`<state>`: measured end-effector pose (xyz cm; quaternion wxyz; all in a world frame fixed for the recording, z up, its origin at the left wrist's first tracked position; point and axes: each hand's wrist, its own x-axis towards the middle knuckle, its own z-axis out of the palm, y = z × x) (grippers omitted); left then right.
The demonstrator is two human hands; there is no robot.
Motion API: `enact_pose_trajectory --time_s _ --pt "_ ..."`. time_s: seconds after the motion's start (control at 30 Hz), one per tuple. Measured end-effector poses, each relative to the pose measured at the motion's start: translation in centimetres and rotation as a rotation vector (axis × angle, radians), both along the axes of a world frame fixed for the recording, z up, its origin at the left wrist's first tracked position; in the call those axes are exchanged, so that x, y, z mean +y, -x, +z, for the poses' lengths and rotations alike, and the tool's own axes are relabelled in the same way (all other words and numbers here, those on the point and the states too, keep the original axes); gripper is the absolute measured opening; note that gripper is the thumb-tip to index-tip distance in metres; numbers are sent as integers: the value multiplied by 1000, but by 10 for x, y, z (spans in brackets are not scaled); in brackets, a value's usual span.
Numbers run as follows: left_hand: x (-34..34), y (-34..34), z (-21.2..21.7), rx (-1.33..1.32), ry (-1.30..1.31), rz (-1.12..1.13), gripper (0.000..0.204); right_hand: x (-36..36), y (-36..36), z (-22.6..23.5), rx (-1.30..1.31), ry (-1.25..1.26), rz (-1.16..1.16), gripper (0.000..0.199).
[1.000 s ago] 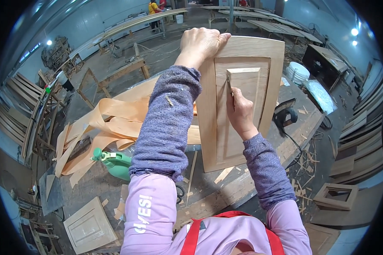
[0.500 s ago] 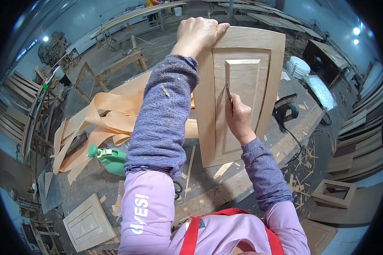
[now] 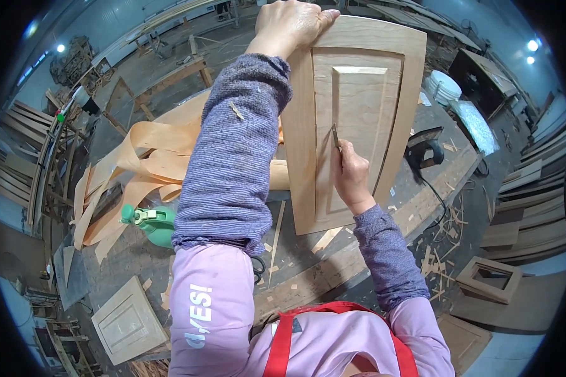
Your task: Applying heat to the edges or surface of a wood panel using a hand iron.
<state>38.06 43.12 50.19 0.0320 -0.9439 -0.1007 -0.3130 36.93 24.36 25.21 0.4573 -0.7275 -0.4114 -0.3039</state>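
Hands at work on a wooden door panel (image 3: pixel 358 119), which I see standing tilted on the table (image 3: pixel 308 276), its lower edge resting on the boards. My left hand (image 3: pixel 292 25) is curled over the panel's top left corner, fingers wrapped around the edge and holding it steady. My right hand (image 3: pixel 352 173) is closed around a thin blade (image 3: pixel 336 136), its tip pressed into the groove beside the raised centre field. Left of the panel lies a heap of pale veneer strips (image 3: pixel 138 166), with a green spray bottle (image 3: pixel 151 221) just below them. A black power tool (image 3: pixel 424 151) sits at the panel's right, its cord trailing off the table. Wood chips scatter the floor (image 3: pixel 446 232), and a smaller panel (image 3: pixel 124 320) lies lower left.
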Motion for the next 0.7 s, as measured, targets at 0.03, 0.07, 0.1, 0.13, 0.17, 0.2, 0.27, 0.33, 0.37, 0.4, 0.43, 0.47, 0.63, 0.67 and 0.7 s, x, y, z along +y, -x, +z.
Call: enact_pose_trajectory --time_s 0.03,0.07,0.1,0.13,0.17,0.2,0.27,0.33,0.37,0.4,0.43,0.47,0.63,0.67,0.7 --pt "0 0 -1 2 5 3 54 -1 0 -3 2 5 3 14" --pt "1 -1 -1 -2 0 0 55 -1 1 -6 7 11 2 14" --pt "2 -1 -2 -8 -6 -4 55 -2 2 -9 12 16 0 14" --pt "2 -1 -2 -13 -12 -8 55 -3 2 -11 16 21 -1 14" --pt "3 -1 -2 -10 -8 -5 55 -2 3 -13 19 25 1 14" --pt "3 -1 -3 -16 -12 -14 55 -3 3 -15 11 13 8 15" --pt "4 0 -3 -29 -20 -32 55 -3 4 -18 -6 -10 20 15" --pt "5 0 -4 -30 -15 -35 55 -4 5 -24 9 3 20 15" --pt "5 -1 -5 -35 -13 -39 55 -5 5 -26 21 14 20 15" --pt "6 -1 -5 -39 -12 -43 55 -6 5 -29 33 24 19 16" --pt "6 -2 -6 -36 -9 -42 55 -8 6 -32 36 27 20 16" --pt "6 -2 -6 -41 -4 -48 55 -10 7 -34 42 48 15 17" --pt "9 -6 -9 -55 -10 -52 55 -12 10 -49 44 81 -8 18" --pt "10 -6 -10 -59 -18 -51 55 -13 10 -52 37 76 -17 17" --pt "11 -7 -10 -56 -15 -52 55 -13 11 -55 41 79 -17 17"
